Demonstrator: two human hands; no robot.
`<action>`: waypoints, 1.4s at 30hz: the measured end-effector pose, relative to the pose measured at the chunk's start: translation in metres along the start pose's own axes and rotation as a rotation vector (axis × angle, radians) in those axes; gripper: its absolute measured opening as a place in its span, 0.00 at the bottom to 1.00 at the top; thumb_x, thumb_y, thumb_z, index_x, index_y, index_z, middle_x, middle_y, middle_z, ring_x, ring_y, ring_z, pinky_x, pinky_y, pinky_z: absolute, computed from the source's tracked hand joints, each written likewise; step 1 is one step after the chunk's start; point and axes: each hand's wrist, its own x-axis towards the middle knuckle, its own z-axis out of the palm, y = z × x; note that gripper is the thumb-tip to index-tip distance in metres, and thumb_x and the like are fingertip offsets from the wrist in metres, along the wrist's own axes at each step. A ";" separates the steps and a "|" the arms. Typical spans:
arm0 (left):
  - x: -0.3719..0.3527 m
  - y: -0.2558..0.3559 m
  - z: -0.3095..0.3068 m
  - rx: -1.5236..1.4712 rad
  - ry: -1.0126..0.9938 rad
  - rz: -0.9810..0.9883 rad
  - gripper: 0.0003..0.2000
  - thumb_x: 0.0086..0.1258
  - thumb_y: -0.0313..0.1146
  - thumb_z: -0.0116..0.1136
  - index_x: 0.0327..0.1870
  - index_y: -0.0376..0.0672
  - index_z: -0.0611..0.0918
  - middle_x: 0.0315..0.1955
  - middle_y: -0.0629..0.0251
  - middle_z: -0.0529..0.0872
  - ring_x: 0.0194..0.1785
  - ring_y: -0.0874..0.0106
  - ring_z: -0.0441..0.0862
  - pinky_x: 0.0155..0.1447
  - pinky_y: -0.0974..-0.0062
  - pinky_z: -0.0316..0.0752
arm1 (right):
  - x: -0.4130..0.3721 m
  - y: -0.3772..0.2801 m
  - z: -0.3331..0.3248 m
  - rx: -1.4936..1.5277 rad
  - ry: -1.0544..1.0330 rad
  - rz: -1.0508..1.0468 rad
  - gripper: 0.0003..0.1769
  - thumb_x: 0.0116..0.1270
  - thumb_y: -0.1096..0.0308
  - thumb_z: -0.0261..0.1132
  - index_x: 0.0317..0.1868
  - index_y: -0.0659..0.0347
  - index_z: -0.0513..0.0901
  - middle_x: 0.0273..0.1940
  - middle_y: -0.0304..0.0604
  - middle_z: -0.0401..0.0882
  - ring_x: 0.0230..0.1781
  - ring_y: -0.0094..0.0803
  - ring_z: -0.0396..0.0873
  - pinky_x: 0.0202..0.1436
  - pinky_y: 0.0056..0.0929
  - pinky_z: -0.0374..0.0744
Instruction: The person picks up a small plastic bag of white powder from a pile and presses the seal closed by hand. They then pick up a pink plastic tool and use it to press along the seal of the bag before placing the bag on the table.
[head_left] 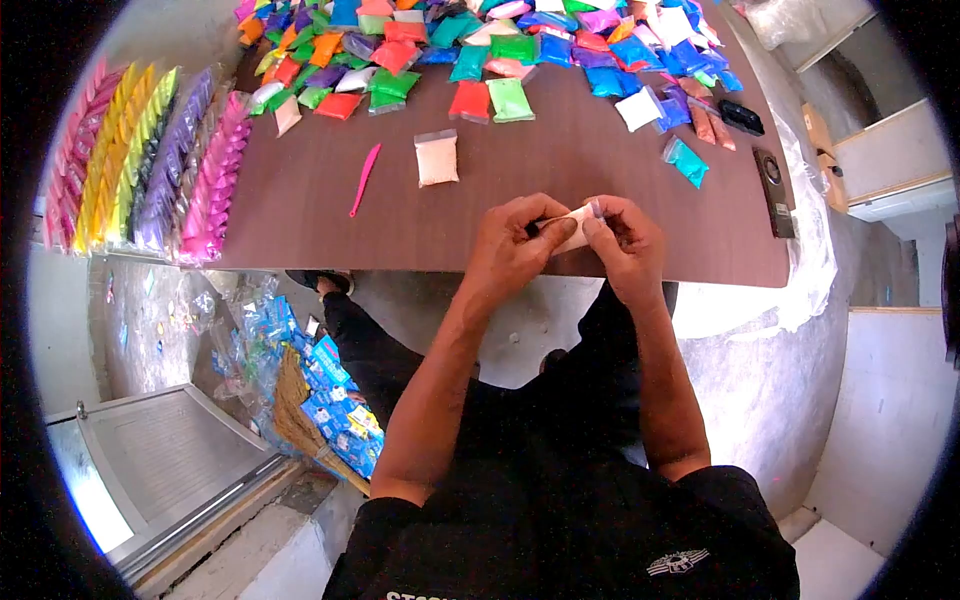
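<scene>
Just over the front edge of the table, a small pale packet (572, 232) in clear plastic is held between both hands. My left hand (512, 245) pinches its left side with thumb and curled fingers. My right hand (630, 250) grips its upper right end, thumb against the front. The fingers partly cover the packet. Beyond my left hand lies a flat peach-coloured packet (437, 160), and a slim pink plastic tool (365, 182) rests to its left. A teal packet (686, 162) lies beyond my right hand.
A heap of coloured packets (515, 48) covers the far side of the brown table (330, 235). Rows of bagged packets (215, 180) stand at the left. A dark rectangular device (773, 190) lies near the right edge. A broom (295, 400) and blue wrappers (340, 400) are on the floor.
</scene>
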 end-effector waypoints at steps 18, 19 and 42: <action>-0.001 0.004 0.002 -0.077 0.010 -0.091 0.09 0.78 0.32 0.66 0.50 0.36 0.88 0.37 0.67 0.89 0.38 0.78 0.85 0.37 0.76 0.86 | 0.000 0.002 -0.003 -0.079 0.001 -0.013 0.08 0.76 0.74 0.68 0.52 0.66 0.85 0.43 0.37 0.87 0.44 0.20 0.82 0.49 0.23 0.81; -0.001 0.005 0.002 -0.083 0.014 -0.079 0.10 0.78 0.33 0.66 0.51 0.36 0.87 0.37 0.67 0.89 0.37 0.78 0.85 0.37 0.76 0.86 | 0.001 0.004 -0.004 -0.077 0.001 -0.013 0.08 0.76 0.74 0.68 0.52 0.66 0.85 0.43 0.37 0.87 0.44 0.20 0.82 0.49 0.23 0.81; 0.000 0.034 0.001 0.038 -0.019 -0.198 0.14 0.76 0.39 0.68 0.53 0.38 0.88 0.38 0.68 0.90 0.39 0.79 0.85 0.42 0.78 0.81 | 0.000 0.001 -0.004 -0.148 0.074 0.003 0.10 0.76 0.67 0.68 0.51 0.64 0.86 0.36 0.38 0.86 0.38 0.21 0.80 0.44 0.26 0.80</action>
